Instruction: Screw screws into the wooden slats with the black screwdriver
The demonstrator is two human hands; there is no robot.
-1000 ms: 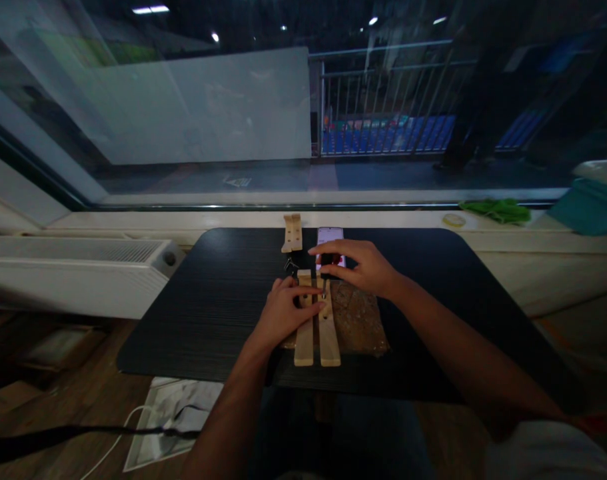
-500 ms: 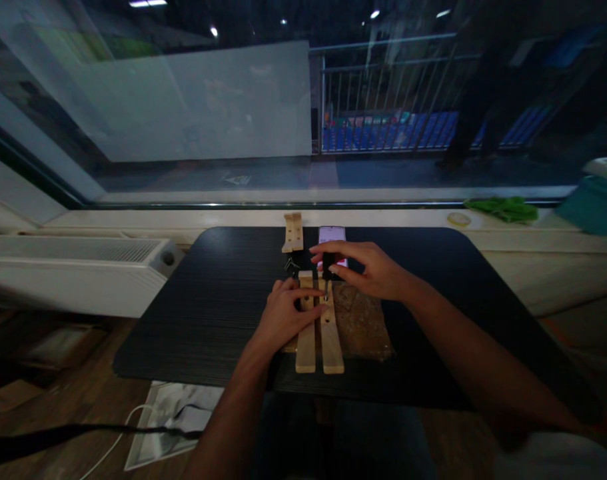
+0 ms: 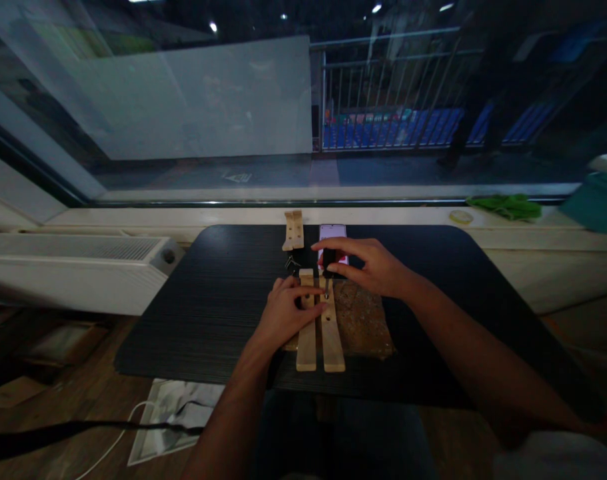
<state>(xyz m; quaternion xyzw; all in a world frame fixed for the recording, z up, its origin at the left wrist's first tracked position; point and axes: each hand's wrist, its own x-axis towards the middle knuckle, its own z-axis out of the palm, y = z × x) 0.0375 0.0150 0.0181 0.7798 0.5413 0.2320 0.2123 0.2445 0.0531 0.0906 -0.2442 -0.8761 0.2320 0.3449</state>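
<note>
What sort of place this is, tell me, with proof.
Probably an indoor room, at a window-side workspace: a black table stands by a white windowsill under a large window, with a radiator to the left.

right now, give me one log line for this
left hand: across wooden pieces | right hand: holding screwdriver | screwdriver: upright over right-hand piece

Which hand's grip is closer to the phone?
Right. The right grip, holding a dark-handled tool, overlaps the near end of the phone in this view. The left grip is farther off, over the long wooden pieces, nearer the body and left.
</note>
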